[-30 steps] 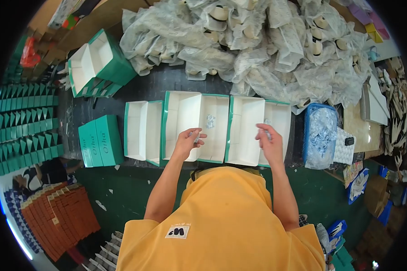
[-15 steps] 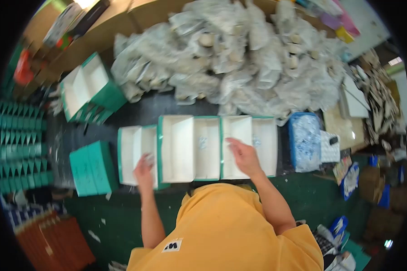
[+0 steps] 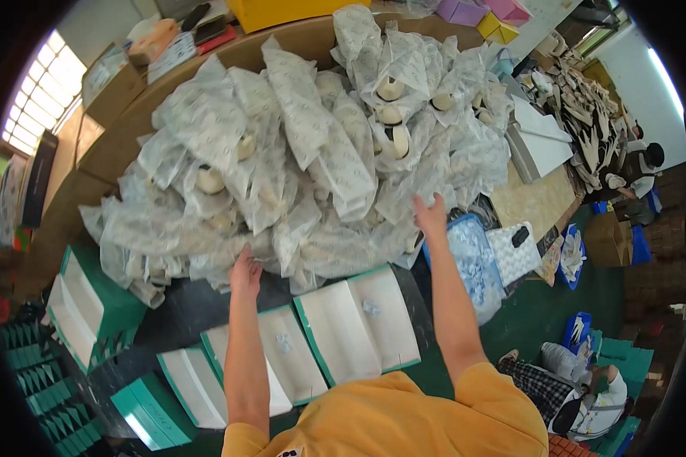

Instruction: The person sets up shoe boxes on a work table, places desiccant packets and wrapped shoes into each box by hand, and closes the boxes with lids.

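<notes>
Bundles in translucent printed wrapping, with cream and black shoe ends showing through, lie heaped from nine o'clock through twelve to two on the dark tabletop. At eight o'clock from the middle of the view, the left hand overlaps the heap's near edge, fingers pointing up; whether they are clamped on the wrapping I cannot tell. At three o'clock the right hand has finger and thumb apart, over the heap's near right side, contact unclear. White-lined green boxes lie open in a slanting row from six o'clock to half past seven, and a crumpled silvery piece rests in the one at six. Closed green cartons sit beside the row's end at half past seven. Near half past three, a blue basket full of similar pieces lies beside the right forearm, a white bumpy sheet just beyond it
</notes>
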Demonstrator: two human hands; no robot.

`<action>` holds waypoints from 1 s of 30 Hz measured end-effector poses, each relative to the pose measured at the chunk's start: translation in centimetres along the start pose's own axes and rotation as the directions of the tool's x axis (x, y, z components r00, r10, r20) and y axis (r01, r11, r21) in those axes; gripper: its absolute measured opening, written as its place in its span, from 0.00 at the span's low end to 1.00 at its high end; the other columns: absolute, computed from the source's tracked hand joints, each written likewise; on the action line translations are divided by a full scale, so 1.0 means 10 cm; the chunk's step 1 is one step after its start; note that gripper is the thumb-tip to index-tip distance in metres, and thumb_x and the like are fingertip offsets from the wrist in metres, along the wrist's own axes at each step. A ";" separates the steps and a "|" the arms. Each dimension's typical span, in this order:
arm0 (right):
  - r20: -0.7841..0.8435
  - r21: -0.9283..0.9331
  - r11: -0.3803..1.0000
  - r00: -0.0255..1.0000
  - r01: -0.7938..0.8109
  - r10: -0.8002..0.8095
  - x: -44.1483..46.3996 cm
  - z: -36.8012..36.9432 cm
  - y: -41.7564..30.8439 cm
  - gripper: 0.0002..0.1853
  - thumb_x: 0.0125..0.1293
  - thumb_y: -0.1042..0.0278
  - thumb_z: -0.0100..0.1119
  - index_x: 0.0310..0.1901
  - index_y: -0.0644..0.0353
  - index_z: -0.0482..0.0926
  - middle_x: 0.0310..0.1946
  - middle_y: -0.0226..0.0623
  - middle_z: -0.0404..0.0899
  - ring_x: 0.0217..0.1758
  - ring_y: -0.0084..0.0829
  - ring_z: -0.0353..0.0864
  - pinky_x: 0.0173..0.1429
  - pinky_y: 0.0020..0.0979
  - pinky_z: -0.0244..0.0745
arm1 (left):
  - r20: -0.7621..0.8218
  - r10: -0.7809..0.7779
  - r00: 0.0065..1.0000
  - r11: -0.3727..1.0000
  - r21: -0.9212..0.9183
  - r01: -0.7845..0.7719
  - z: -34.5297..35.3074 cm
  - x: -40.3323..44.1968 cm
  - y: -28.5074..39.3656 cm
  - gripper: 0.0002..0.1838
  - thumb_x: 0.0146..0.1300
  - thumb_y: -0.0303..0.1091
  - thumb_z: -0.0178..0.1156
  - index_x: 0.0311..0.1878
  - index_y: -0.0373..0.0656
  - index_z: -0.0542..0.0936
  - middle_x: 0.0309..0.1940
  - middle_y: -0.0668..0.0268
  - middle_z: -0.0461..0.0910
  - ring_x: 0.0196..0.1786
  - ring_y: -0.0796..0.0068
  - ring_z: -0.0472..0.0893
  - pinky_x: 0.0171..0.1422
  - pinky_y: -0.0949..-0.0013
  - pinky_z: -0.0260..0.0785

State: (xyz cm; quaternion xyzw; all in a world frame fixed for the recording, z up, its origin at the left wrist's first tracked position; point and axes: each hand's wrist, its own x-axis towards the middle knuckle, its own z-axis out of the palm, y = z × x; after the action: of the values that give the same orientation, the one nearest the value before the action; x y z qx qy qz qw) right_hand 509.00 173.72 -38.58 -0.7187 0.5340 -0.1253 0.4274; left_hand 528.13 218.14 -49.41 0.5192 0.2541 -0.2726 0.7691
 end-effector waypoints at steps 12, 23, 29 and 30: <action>0.263 0.787 0.549 0.958 -0.280 0.110 -0.65 0.07 -0.19 0.45 0.66 0.71 0.58 0.79 0.55 0.42 0.71 0.50 0.62 0.64 0.54 0.75 0.62 0.56 0.77 | -0.415 0.301 0.858 0.917 -0.121 -0.380 0.55 -0.75 0.44 0.21 0.61 0.30 0.64 0.57 0.46 0.72 0.49 0.67 0.79 0.50 0.66 0.81 0.44 0.58 0.76; 0.731 0.682 0.265 0.646 -0.682 -0.219 -2.41 -0.40 0.57 0.31 0.70 0.59 0.59 0.70 0.62 0.65 0.66 0.48 0.72 0.66 0.46 0.76 0.67 0.53 0.75 | 0.471 0.258 0.844 0.614 -0.754 0.233 -1.58 -2.33 0.40 0.26 0.68 0.42 0.58 0.66 0.43 0.71 0.61 0.57 0.77 0.65 0.53 0.75 0.67 0.47 0.69; 0.782 0.316 0.945 0.539 0.088 -0.312 -3.45 0.25 0.09 0.27 0.66 0.68 0.61 0.65 0.67 0.71 0.51 0.46 0.83 0.52 0.36 0.83 0.56 0.42 0.79 | 0.520 0.218 0.826 0.973 -0.183 -0.141 -1.48 -2.94 -0.28 0.23 0.70 0.41 0.56 0.62 0.37 0.72 0.51 0.49 0.80 0.55 0.49 0.80 0.54 0.48 0.76; 0.776 0.221 0.930 0.524 0.294 -0.350 -3.65 0.47 0.18 0.26 0.68 0.65 0.60 0.64 0.69 0.71 0.51 0.50 0.83 0.51 0.41 0.84 0.56 0.44 0.79 | 0.371 0.059 0.927 0.950 0.263 -0.165 -1.27 -3.12 -0.24 0.24 0.72 0.41 0.54 0.64 0.36 0.70 0.54 0.44 0.77 0.58 0.45 0.78 0.56 0.47 0.75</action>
State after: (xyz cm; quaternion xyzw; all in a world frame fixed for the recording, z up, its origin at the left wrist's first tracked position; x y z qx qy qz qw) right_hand 496.24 207.80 -32.66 -0.7687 0.1364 0.1197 0.6133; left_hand 502.61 234.11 -34.16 0.5815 0.0366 -0.3520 0.7325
